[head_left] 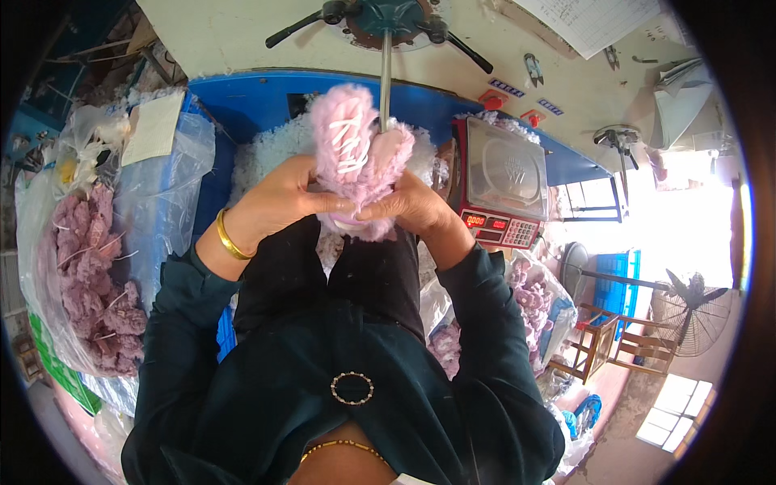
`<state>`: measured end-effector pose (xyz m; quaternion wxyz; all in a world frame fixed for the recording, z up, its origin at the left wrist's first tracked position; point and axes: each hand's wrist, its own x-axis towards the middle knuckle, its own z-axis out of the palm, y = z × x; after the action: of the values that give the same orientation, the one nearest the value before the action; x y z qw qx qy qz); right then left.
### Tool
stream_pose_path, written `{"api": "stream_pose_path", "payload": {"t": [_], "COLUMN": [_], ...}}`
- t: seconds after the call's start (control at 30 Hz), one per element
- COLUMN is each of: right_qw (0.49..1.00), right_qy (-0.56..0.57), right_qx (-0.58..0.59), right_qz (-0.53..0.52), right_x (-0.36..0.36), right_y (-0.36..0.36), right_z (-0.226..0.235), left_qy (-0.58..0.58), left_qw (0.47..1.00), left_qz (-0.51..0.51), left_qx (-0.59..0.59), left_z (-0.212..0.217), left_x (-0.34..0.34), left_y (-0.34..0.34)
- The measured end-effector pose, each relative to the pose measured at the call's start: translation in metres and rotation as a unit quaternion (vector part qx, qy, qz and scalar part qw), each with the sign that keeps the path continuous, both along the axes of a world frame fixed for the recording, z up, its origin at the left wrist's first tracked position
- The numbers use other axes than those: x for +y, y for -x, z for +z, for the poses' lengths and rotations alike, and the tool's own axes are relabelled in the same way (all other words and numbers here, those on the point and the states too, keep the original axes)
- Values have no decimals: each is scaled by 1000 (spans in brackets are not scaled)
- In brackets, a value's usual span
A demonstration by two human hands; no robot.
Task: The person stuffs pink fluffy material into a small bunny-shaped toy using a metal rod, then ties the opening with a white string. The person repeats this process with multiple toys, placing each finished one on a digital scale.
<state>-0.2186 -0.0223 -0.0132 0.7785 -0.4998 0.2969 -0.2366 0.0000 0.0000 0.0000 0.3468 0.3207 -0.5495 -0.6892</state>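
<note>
Both of my hands grip a fluffy pink plush piece (352, 153) with white stitched lines on its side. My left hand (279, 198), with a gold bangle on the wrist, holds its left side. My right hand (408, 206) pinches its lower right edge. The plush sits over a thin metal tube (385, 77) that comes down from a machine above. Behind it lies a blue bin (259, 105) heaped with white stuffing fibre (267, 158).
A red weighing scale (497, 186) with a clear tray stands right of my hands. A clear plastic bag of pink plush pieces (93, 275) is at the left, another bag (537, 303) at the lower right. A standing fan (691, 311) and wooden chair (606, 343) are far right.
</note>
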Motion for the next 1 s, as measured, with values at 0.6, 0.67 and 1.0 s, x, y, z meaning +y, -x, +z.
{"api": "stream_pose_path", "payload": {"t": [0.6, 0.67, 1.0], "right_qw": [830, 833, 822], "right_qy": [513, 480, 391], "right_qx": [137, 183, 301], "right_qz": [-169, -204, -285], "right_x": [-7, -20, -49], "right_y": [32, 20, -4], "right_z": [-28, 0, 14], "left_qy": [280, 353, 424], "left_qw": [935, 898, 821], "left_qz": [195, 248, 250], "left_qx": [-101, -86, -289], "left_z": [-26, -31, -43], "left_x": [-15, -36, -100], "left_y": [32, 37, 49]}}
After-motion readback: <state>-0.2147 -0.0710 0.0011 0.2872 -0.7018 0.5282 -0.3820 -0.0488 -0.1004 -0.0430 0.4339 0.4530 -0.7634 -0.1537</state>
